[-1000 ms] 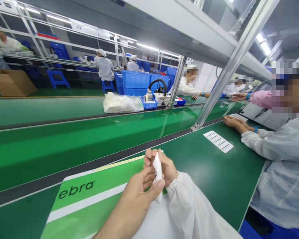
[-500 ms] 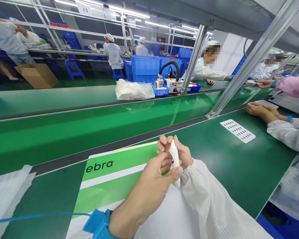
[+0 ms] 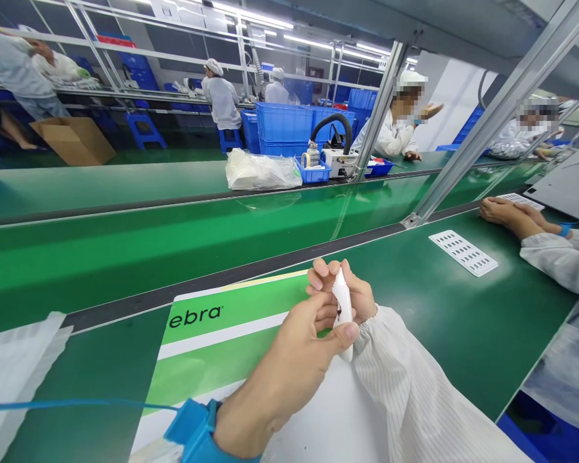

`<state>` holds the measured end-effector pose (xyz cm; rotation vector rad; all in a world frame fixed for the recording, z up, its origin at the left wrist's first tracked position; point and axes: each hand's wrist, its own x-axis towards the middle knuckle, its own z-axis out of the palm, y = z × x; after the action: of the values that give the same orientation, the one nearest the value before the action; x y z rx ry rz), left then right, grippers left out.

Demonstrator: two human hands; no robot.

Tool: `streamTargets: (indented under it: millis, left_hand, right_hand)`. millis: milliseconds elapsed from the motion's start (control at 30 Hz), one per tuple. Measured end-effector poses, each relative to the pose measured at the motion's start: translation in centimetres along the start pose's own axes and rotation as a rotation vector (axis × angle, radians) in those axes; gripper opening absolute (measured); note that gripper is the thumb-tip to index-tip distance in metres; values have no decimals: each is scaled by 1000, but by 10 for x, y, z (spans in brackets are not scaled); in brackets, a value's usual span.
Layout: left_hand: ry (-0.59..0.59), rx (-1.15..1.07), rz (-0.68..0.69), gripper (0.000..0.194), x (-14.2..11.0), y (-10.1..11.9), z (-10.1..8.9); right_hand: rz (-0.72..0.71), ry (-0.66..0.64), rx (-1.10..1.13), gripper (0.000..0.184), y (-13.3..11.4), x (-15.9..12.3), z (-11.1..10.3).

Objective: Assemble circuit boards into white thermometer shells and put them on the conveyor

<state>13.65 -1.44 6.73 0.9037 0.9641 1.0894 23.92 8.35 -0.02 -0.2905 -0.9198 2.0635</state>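
Both my hands hold one small white plastic part (image 3: 343, 307), long and narrow, upright over a green and white mat (image 3: 212, 347) printed "ebra". My left hand (image 3: 294, 360) comes in from the lower left, its thumb pressed against the part's lower end. A blue wrist strap (image 3: 195, 432) with a blue cord is on that wrist. My right hand (image 3: 352, 292), in a white striped sleeve, wraps round the part from behind, fingers curled over its top.
A green conveyor belt (image 3: 125, 244) runs across beyond the mat. A white perforated tray (image 3: 462, 252) lies to the right, near a co-worker's folded hands (image 3: 504, 215). A plastic bag (image 3: 263, 172), blue bins (image 3: 282, 132) and a machine (image 3: 335, 161) stand across the belt. A white sheet (image 3: 14, 360) lies left.
The view has swung left and down a little, bringing my blue wrist strap and the white sheet into sight. My hands keep the same hold on the white part.
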Motion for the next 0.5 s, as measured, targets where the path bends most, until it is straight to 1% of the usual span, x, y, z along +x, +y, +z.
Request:
streamTargets:
  millis: [100, 233, 333, 400, 500]
  left_hand:
    - [-39, 12, -25, 37, -1, 2, 0]
    - [-116, 12, -68, 52, -3, 2, 0]
    - [-132, 8, -68, 60, -3, 0, -1]
    - [-128, 13, -72, 59, -3, -2, -2]
    - [-125, 34, -63, 49, -1, -2, -1]
  right_hand:
    - [-9, 0, 58, 26, 0, 0, -1]
    - [-19, -70, 142, 24, 0, 1, -4]
    - [-30, -103, 163, 24, 1, 1, -6]
    - [-36, -107, 166, 25, 2, 1, -7]
    - [-43, -122, 171, 26, 2, 2, -9]
